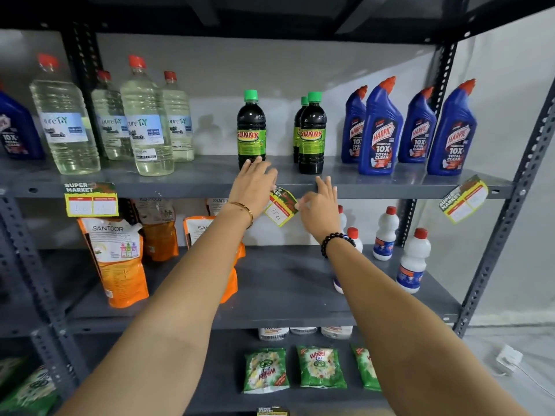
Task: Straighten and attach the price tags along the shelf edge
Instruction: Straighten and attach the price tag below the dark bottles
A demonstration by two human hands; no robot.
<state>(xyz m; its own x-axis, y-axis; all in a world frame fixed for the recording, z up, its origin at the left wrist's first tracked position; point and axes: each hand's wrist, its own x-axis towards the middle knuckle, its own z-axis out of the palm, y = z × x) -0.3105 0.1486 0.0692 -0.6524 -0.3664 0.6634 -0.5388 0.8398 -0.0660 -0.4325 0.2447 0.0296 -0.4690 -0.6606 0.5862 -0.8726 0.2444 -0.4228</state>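
Three yellow-green "Super Market" price tags hang on the grey shelf edge [186, 189]. The left tag [91, 199] sits straight. The middle tag [280, 207] is tilted, marked "75". The right tag [464, 199] is tilted too. My left hand [253, 184] rests flat on the shelf edge over the middle tag's top left corner, fingers spread. My right hand [319, 205] touches that tag's right side with thumb and fingers; whether it pinches the tag I cannot tell.
The top shelf holds clear bleach bottles [64, 115], dark Sunny bottles [251, 130] just behind my left hand, and blue Harpic bottles [380, 130]. Below stand orange Santoor pouches [115, 259] and white bottles [413, 262]. Green Wheel sachets [321, 367] lie lower down.
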